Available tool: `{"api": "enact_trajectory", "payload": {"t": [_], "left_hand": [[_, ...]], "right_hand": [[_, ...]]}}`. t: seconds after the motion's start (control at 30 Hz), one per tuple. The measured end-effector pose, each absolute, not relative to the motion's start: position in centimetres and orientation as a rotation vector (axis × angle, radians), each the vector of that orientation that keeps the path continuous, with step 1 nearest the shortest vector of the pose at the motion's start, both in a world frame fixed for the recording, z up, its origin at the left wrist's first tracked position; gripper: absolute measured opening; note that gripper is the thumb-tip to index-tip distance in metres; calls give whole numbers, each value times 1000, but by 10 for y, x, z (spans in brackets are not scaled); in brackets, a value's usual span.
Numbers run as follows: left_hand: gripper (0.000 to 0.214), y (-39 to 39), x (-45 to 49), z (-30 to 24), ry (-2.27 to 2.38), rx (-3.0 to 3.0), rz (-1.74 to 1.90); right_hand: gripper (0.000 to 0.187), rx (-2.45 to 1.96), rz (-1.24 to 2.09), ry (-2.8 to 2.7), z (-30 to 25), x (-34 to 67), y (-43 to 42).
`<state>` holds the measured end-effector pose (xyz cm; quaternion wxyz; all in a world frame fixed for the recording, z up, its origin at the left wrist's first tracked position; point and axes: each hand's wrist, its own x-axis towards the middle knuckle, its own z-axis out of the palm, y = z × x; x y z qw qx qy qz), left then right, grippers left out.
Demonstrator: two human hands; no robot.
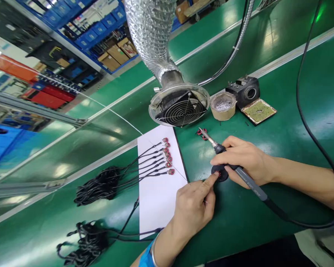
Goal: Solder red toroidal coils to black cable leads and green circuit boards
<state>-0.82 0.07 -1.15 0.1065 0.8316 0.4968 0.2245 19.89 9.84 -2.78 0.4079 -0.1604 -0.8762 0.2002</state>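
Note:
A soldering iron point(249, 181) with a grey handle is gripped in my right hand point(246, 161), its metal tip pointing up and left. Beyond that tip, several small red-wound ring coils point(202, 133) lie on the green bench. My left hand point(195, 202) stretches its index finger onto another red-wound coil point(217, 173) on a round black pad point(223, 174). The left hand's other fingers are curled, with a bit of red showing between them; what they hold is hidden. Several coils with black leads point(168, 159) lie in a column on a white sheet point(156, 193).
Bundled black cables point(100, 185) and a second cable heap point(86, 241) lie at left. A silver duct with a fan hood point(180, 107) hangs over the bench. Behind stand a tape-roll cup point(223, 105), a black iron holder point(245, 91) and a yellowish sponge point(258, 111). The iron's cord point(303, 111) loops at right.

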Motion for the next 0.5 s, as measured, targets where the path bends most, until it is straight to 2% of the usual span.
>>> {"api": "enact_trajectory", "payload": {"t": [0.27, 0.5], "left_hand": [[32, -3, -9, -12, 1519, 2507, 555], [16, 1, -8, -4, 1685, 2275, 710]], "right_hand": [[35, -427, 539, -2224, -28, 199, 95], [35, -435, 617, -2229, -34, 196, 93]]}}
